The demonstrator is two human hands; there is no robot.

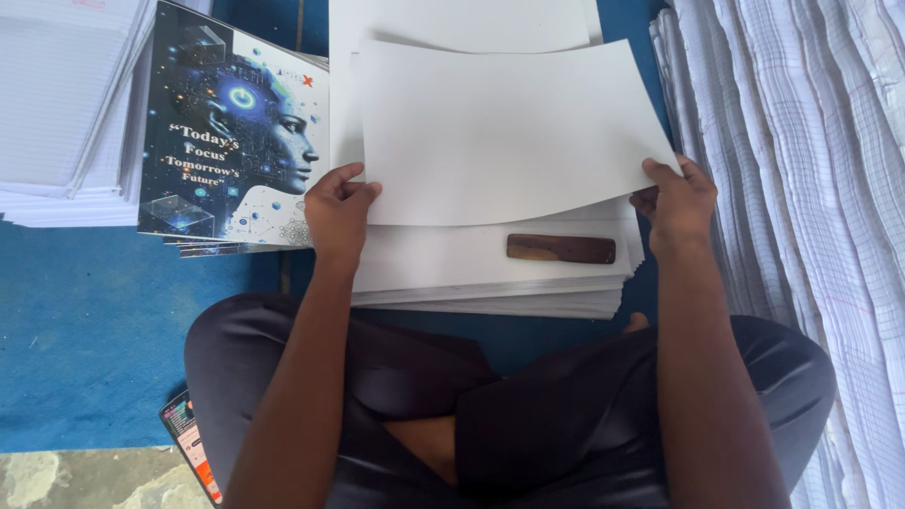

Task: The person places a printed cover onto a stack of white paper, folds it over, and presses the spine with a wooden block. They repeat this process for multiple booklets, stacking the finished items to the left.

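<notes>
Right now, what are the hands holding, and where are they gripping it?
Both hold one blank white sheet: left hand at its lower left corner, right hand at its lower right corner.

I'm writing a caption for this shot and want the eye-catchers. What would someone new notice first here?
First, the big white sheet in the middle, lifted off the paper stack by the left hand and right hand at its lower corners. Next, the colourful printed cover at upper left, bright against the blue mat. A small brown wooden block lies on the stack under the sheet.
</notes>
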